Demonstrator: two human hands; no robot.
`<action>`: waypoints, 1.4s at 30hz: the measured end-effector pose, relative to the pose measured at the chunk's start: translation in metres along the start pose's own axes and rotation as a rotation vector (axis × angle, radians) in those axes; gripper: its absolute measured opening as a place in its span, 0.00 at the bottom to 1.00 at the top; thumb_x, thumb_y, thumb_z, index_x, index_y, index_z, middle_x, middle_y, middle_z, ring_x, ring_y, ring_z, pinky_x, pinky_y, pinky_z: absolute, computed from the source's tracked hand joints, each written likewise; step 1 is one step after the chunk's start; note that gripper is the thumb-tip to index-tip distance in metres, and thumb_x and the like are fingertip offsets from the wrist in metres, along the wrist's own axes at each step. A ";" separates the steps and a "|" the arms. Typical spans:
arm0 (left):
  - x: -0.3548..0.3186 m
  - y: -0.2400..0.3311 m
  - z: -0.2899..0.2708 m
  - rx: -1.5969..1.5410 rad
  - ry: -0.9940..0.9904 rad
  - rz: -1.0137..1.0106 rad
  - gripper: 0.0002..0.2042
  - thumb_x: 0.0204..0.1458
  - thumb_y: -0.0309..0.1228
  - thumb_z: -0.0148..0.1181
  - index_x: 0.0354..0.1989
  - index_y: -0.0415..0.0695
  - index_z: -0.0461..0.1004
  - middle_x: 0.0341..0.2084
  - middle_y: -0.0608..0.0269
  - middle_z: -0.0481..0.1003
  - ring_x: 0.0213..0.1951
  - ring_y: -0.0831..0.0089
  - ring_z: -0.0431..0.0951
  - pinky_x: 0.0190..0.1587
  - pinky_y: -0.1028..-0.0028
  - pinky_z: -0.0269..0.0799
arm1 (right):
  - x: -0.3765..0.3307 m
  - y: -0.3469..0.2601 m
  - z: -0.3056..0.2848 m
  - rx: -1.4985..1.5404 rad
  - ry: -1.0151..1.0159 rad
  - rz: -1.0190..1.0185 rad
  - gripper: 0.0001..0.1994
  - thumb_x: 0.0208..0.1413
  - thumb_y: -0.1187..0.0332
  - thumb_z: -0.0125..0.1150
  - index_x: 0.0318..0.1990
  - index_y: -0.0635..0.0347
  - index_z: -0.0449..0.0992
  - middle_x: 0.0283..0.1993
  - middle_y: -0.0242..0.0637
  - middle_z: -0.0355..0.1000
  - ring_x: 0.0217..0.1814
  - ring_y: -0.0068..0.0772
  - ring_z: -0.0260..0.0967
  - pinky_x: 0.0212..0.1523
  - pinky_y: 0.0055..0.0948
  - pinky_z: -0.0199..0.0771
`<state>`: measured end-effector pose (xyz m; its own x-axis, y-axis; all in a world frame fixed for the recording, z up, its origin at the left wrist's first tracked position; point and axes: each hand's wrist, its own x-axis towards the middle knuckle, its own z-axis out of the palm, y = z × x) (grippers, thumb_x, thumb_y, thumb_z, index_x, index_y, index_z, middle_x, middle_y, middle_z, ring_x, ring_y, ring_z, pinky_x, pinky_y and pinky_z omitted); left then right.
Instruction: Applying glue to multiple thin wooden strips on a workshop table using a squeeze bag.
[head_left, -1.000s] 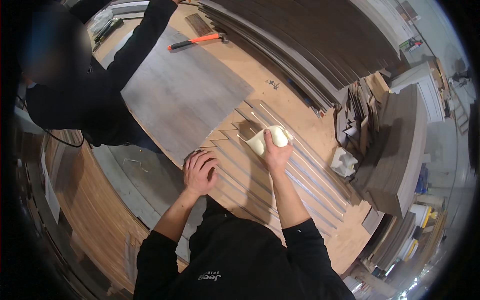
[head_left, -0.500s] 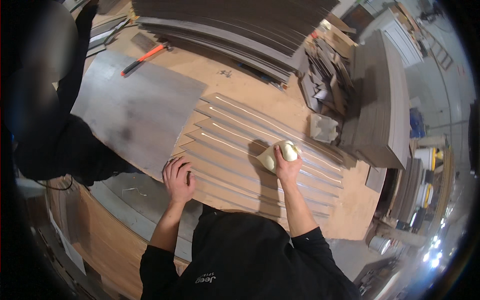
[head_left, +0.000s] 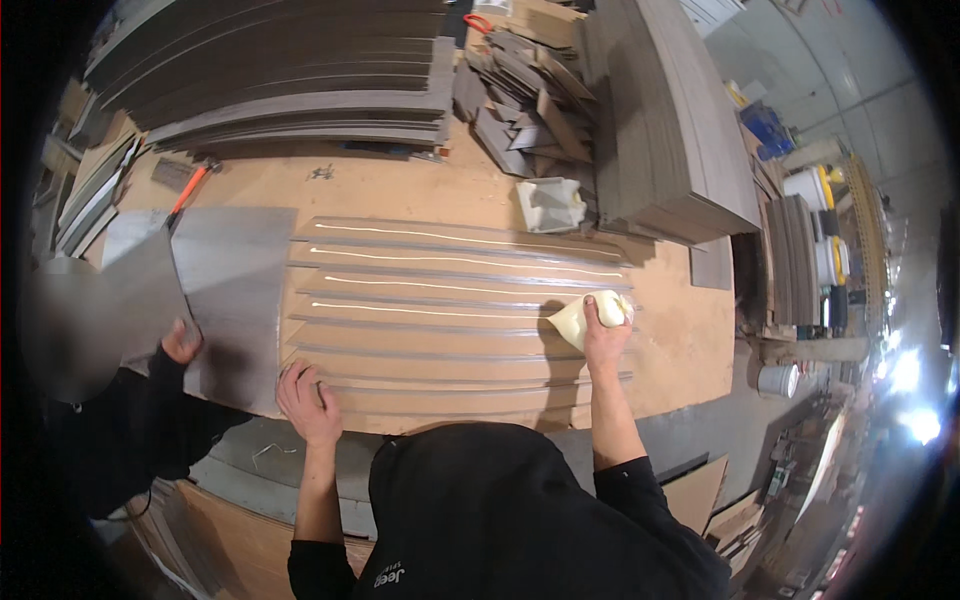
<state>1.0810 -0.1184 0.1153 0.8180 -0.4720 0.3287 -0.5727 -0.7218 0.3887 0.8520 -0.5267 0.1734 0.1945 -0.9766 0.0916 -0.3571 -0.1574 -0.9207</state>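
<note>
My right hand (head_left: 606,345) is closed around a piping bag (head_left: 578,322) of pale cream paste. Its tip points left, low over the right part of a row of thin brown wooden strips (head_left: 440,352) with slanted left ends. Thin white paste lines (head_left: 430,287) run lengthwise over the far strips, and the nearest line reaches the bag's tip. The near strips show no white line. My left hand (head_left: 310,402) rests at the near left corner of the strips, fingers apart and slightly bent, holding nothing.
At left, a co-worker's hand (head_left: 182,342) holds a grey panel (head_left: 150,285) over a larger grey sheet (head_left: 238,290). A hammer (head_left: 190,190) lies beyond it. Board stacks (head_left: 300,105), offcuts (head_left: 530,100) and a translucent tub (head_left: 551,206) line the table's far side.
My view has turned, and the bag has moved rightward along the strips, lengthening the nearest paste line. The co-worker's hand and the panel it holds have come into view.
</note>
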 end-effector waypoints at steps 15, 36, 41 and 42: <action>0.002 0.004 0.000 -0.039 -0.026 0.017 0.16 0.53 0.27 0.54 0.51 0.40 0.72 0.57 0.50 0.69 0.60 0.46 0.65 0.64 0.50 0.56 | 0.044 0.035 -0.097 -0.103 0.376 -0.052 0.19 0.54 0.67 0.73 0.46 0.70 0.75 0.46 0.39 0.72 0.48 0.33 0.69 0.52 0.32 0.70; 0.009 0.005 -0.002 -0.016 0.024 -0.028 0.18 0.45 0.29 0.60 0.47 0.46 0.73 0.53 0.56 0.71 0.58 0.51 0.68 0.64 0.49 0.59 | -0.025 -0.034 0.038 1.106 -0.505 0.724 0.28 0.62 0.39 0.52 0.58 0.48 0.72 0.49 0.37 0.76 0.47 0.33 0.76 0.29 0.31 0.80; 0.005 0.002 -0.010 -0.039 0.055 -0.070 0.18 0.44 0.29 0.61 0.47 0.47 0.75 0.53 0.59 0.72 0.59 0.54 0.68 0.64 0.50 0.59 | -0.070 -0.045 0.165 0.586 -0.539 0.490 0.23 0.61 0.55 0.63 0.57 0.60 0.68 0.48 0.38 0.75 0.46 0.36 0.76 0.47 0.37 0.80; 0.005 0.001 -0.012 -0.054 0.051 -0.068 0.18 0.43 0.29 0.61 0.47 0.48 0.75 0.53 0.59 0.72 0.59 0.55 0.69 0.65 0.51 0.59 | -0.079 -0.060 0.182 0.519 -0.607 0.408 0.22 0.60 0.61 0.65 0.56 0.63 0.68 0.48 0.38 0.74 0.46 0.33 0.75 0.48 0.37 0.78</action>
<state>1.0834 -0.1157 0.1273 0.8521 -0.3953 0.3430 -0.5190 -0.7224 0.4569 1.0243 -0.4131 0.1527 0.6453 -0.6732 -0.3612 -0.0750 0.4147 -0.9069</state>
